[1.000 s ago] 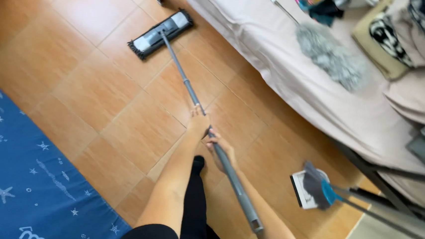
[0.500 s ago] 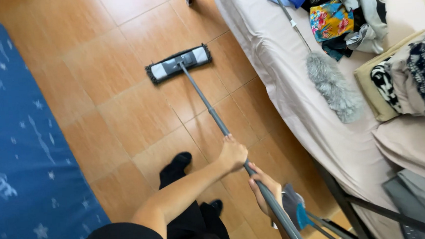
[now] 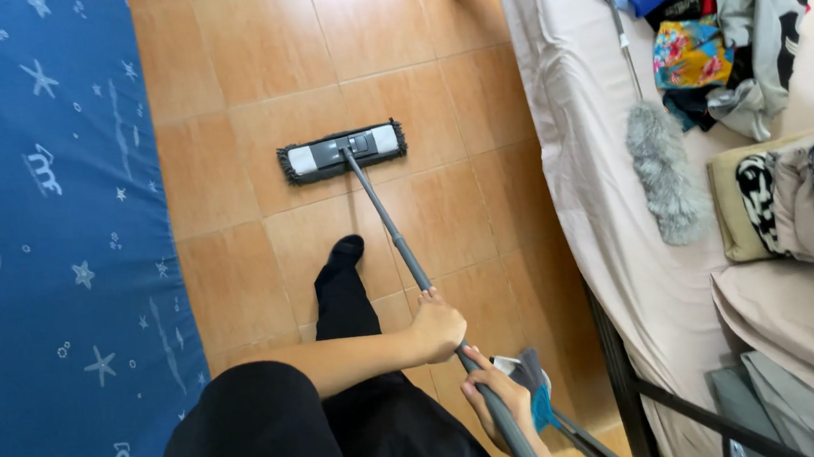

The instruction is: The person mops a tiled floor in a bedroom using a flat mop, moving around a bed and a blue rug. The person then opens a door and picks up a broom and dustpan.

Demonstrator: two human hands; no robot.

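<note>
A grey flat mop (image 3: 399, 248) slants across the tan tiles, its fringed head flat on them.

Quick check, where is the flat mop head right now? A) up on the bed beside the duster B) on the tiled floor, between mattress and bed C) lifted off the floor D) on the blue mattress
B: the flat mop head lies flat on the tiled floor, with the blue mattress to one side and the bed to the other; both hands hold its grey handle.
</note>
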